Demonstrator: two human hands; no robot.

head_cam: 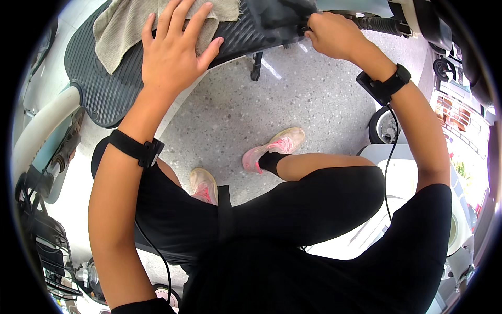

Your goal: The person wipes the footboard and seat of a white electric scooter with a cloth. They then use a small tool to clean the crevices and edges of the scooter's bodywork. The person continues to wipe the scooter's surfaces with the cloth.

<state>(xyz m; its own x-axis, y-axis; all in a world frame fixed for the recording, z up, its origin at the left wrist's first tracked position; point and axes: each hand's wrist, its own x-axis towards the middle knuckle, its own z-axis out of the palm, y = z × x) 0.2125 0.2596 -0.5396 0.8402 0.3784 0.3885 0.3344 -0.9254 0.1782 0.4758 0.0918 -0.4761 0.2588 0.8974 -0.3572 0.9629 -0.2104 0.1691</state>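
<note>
My left hand [172, 55] lies palm down with its fingers spread. Its fingers rest over a beige-grey cloth [119, 37], which is draped on the black ribbed footboard mat [104, 92] of a scooter. At the top right, my right hand [333, 35] is curled, with its fingertips against the edge of a glossy dark plastic part [280, 15]. Its palm side and most of its fingers are hidden. Just right of that hand runs a black ribbed coil or sleeve [378, 25]. Below the footboard a black stand leg [256, 66] points down.
A pale curved scooter tube [49, 121] rises at the left, with a black wire basket [55, 255] lower down. To the right are a small wheel [386, 125] and a white scooter body [398, 168]. My shoes [282, 147] stand on the speckled floor [219, 114]. Cables hang from both wrist straps.
</note>
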